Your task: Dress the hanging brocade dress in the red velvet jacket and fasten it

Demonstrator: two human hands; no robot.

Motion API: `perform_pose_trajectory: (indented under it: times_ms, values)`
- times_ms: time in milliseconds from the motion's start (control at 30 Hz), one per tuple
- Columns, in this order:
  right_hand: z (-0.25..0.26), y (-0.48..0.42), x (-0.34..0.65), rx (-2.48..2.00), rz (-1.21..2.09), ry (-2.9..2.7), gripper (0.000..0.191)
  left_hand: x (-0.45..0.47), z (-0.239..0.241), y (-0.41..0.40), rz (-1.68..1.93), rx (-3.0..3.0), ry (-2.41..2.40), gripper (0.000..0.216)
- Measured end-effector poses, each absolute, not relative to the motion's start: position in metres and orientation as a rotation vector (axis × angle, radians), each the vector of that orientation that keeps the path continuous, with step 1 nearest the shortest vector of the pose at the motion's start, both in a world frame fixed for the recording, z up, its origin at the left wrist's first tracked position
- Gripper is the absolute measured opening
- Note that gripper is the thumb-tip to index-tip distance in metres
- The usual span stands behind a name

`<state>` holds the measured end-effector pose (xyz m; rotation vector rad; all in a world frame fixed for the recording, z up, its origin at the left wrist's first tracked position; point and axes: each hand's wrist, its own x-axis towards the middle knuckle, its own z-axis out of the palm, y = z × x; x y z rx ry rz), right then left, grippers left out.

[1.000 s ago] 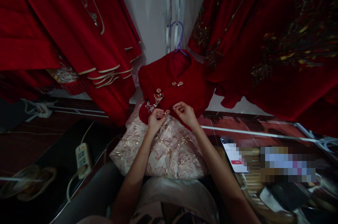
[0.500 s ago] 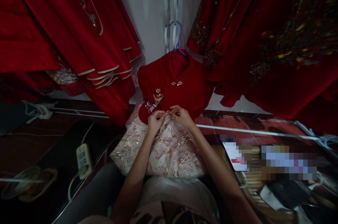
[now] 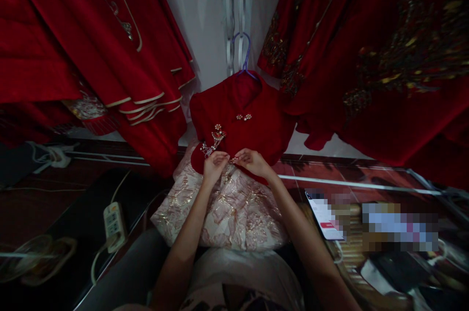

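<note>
A red jacket (image 3: pixel 273 125) hangs on a purple hanger (image 3: pixel 246 59) in front of me. Pale pink brocade cloth with gold threads (image 3: pixel 242 215) spreads below it, over my lap. My left hand (image 3: pixel 214 166) and my right hand (image 3: pixel 253 161) meet at the jacket's lower front, both with fingers pinched. Between their fingertips shows a small jewelled clasp (image 3: pixel 233 160); which hand holds which part is too small to make out. Beaded decoration (image 3: pixel 213 141) lies just above my left hand, and a similar flower-shaped clasp (image 3: pixel 244 117) sits higher on the chest.
More red garments (image 3: pixel 146 81) hang at left, and a gold-embroidered one (image 3: pixel 366 125) at right. A power strip (image 3: pixel 115 225) lies on a black surface beside clear plastic containers (image 3: pixel 44 257). A phone (image 3: pixel 326 218) rests on a slatted wooden stool (image 3: pixel 348 262) at right.
Both hands stay pinched at the clasp, with only small finger shifts. The right hand's fingers lie a little flatter. The whole view has moved slightly.
</note>
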<state>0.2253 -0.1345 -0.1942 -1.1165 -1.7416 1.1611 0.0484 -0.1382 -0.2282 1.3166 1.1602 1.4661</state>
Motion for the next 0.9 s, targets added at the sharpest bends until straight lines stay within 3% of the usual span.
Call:
perform_pose_trajectory:
  times_ms: [133,333,900]
  values:
    - [-0.164,-0.142,0.252,-0.940,1.411,-1.829,0.028,0.049,-0.202,-0.112,1.605,1.190,1.119,0.029]
    - [-0.143,-0.149,0.267,-0.915,1.456,-1.847,0.032,0.055,-0.171,-0.102,1.590,0.883,0.866,0.028]
    - [-0.151,-0.147,0.256,-0.908,1.423,-1.857,0.031,0.063,-0.174,-0.098,1.744,0.689,0.929,0.023]
